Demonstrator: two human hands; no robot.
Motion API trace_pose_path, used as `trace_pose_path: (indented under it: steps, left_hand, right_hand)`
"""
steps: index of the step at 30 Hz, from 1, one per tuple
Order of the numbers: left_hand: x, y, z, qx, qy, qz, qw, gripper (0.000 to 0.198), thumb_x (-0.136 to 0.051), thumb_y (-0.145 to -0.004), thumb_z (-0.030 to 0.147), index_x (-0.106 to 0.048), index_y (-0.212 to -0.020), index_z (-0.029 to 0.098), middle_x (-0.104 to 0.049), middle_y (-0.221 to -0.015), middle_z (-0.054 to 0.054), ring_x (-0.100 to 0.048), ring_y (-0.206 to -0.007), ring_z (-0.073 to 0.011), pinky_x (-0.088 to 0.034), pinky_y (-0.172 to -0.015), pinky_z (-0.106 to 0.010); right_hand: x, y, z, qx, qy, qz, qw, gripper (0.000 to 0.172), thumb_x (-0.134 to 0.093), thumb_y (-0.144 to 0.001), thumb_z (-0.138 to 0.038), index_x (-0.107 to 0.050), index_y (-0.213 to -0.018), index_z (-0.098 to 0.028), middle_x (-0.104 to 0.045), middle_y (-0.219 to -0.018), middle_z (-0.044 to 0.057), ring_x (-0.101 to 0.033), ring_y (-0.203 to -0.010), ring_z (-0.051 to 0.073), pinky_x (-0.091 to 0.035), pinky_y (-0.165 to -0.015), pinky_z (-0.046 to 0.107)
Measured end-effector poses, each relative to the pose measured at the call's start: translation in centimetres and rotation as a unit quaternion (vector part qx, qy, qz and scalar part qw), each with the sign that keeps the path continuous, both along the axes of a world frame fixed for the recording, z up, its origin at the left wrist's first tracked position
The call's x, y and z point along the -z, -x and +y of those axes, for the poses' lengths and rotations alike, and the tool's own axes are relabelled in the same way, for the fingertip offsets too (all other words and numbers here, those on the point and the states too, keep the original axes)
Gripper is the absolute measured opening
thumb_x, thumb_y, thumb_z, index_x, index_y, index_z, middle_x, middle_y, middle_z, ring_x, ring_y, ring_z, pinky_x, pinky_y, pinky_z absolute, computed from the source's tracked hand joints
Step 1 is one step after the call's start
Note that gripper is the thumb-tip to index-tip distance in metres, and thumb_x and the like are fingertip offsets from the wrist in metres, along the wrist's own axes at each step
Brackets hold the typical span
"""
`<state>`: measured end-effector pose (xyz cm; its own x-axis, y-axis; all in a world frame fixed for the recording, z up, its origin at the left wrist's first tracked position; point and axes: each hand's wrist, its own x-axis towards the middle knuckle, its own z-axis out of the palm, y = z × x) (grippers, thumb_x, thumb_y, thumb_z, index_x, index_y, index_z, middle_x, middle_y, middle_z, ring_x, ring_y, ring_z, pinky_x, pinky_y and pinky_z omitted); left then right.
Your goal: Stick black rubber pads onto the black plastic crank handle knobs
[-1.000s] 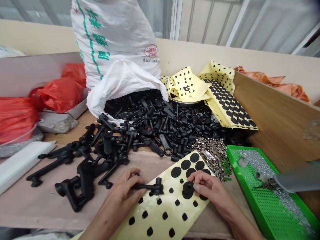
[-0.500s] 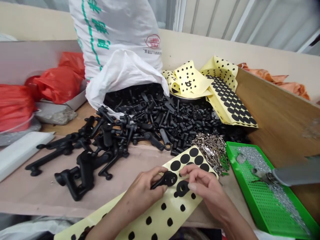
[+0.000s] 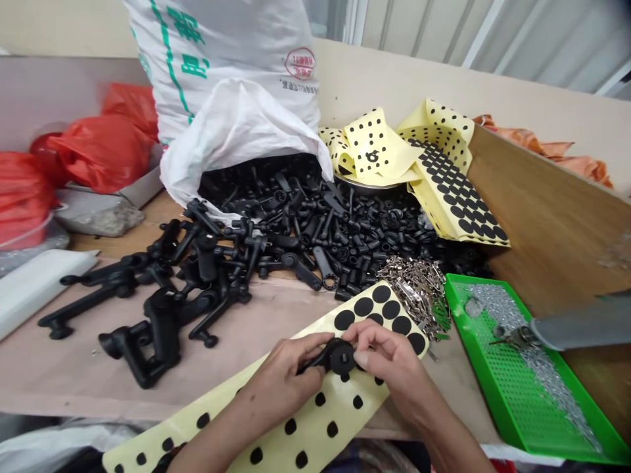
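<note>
My left hand (image 3: 290, 371) is closed round the narrow end of a black plastic part (image 3: 320, 358). A round black ring-like pad (image 3: 342, 359) lies against the part's wide round end. The thumb and fingers of my right hand (image 3: 387, 358) pinch the pad's right edge. Beneath both hands stretches a yellow sticker sheet (image 3: 276, 420) with large black discs at its upper end and small black dots further down.
Black plastic parts (image 3: 305, 223) spill from a white sack (image 3: 236, 125). Assembled black arms (image 3: 162, 328) lie left. Metal clips (image 3: 417, 295) and a green tray (image 3: 513, 394) are at right, with a grey tool (image 3: 582, 325) over the tray. Dotted yellow sheets (image 3: 453, 190) lie behind.
My right hand has moved left with the round pad, which was apart from the black part and now covers its round end. The whole view has shifted slightly.
</note>
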<state>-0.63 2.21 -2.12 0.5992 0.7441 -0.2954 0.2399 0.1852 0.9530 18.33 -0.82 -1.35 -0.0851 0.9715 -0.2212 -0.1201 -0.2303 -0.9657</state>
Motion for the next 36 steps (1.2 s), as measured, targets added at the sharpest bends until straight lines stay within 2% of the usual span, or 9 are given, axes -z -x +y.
trace_pose_path:
  steps: [6, 14, 22, 26, 31, 36]
  left_hand:
    - [0.20, 0.10, 0.00, 0.004, 0.004, -0.005, 1.000, 0.049, -0.044, -0.073, 0.011, -0.056, -0.121, 0.018, -0.068, -0.086, -0.001, -0.061, -0.083, -0.0195, -0.047, -0.068, -0.024]
    - [-0.05, 0.31, -0.08, 0.012, -0.018, -0.013, 1.000, 0.047, -0.047, -0.074, 0.013, -0.058, -0.119, 0.018, -0.069, -0.090, -0.002, -0.060, -0.090, -0.0212, -0.047, -0.076, -0.026]
    - [-0.42, 0.34, -0.13, -0.001, 0.038, -0.036, 0.999, 0.044, -0.049, -0.077, 0.015, -0.058, -0.120, 0.019, -0.068, -0.107, -0.002, -0.060, -0.092, -0.0201, -0.045, -0.074, -0.025]
    - [-0.34, 0.37, -0.24, -0.011, 0.062, -0.053, 0.997, 0.045, -0.048, -0.078, 0.014, -0.058, -0.121, 0.021, -0.068, -0.106, -0.001, -0.060, -0.091, -0.0189, -0.044, -0.072, -0.023]
    - [-0.34, 0.45, -0.31, -0.001, 0.040, -0.036, 0.999, 0.047, -0.046, -0.076, 0.012, -0.057, -0.121, 0.021, -0.069, -0.094, 0.001, -0.059, -0.080, -0.0162, -0.042, -0.066, -0.021]
    - [-0.18, 0.54, -0.35, 0.009, 0.036, -0.042, 0.998, 0.052, -0.045, -0.074, 0.010, -0.054, -0.125, 0.019, -0.068, -0.094, 0.001, -0.056, -0.075, -0.0152, -0.041, -0.063, -0.021]
  right_hand:
    - [-0.05, 0.17, 0.13, -0.003, 0.005, -0.019, 1.000, 0.013, -0.067, -0.064, -0.025, -0.056, -0.061, -0.019, -0.060, -0.093, 0.006, -0.054, -0.087, 0.020, -0.043, -0.071, 0.027]
    - [-0.06, 0.37, 0.34, 0.003, 0.002, -0.026, 1.000, 0.012, -0.066, -0.062, -0.023, -0.056, -0.059, -0.019, -0.061, -0.088, 0.005, -0.055, -0.085, 0.020, -0.043, -0.070, 0.027]
    - [0.73, 0.09, 0.07, 0.006, -0.015, -0.005, 1.000, 0.011, -0.065, -0.067, -0.022, -0.057, -0.060, -0.018, -0.062, -0.089, 0.005, -0.055, -0.085, 0.020, -0.041, -0.072, 0.027]
    - [0.80, 0.05, 0.00, 0.003, -0.016, -0.002, 1.000, 0.011, -0.064, -0.068, -0.021, -0.057, -0.060, -0.018, -0.062, -0.088, 0.005, -0.054, -0.083, 0.019, -0.040, -0.072, 0.028]
    - [0.59, 0.26, 0.02, 0.009, -0.008, -0.023, 1.000, 0.012, -0.065, -0.066, -0.021, -0.056, -0.059, -0.018, -0.062, -0.088, 0.005, -0.054, -0.083, 0.019, -0.040, -0.071, 0.028]
    - [0.54, 0.34, 0.18, 0.004, -0.013, -0.041, 0.999, 0.013, -0.066, -0.065, -0.024, -0.056, -0.059, -0.018, -0.061, -0.087, 0.005, -0.055, -0.082, 0.019, -0.042, -0.070, 0.028]
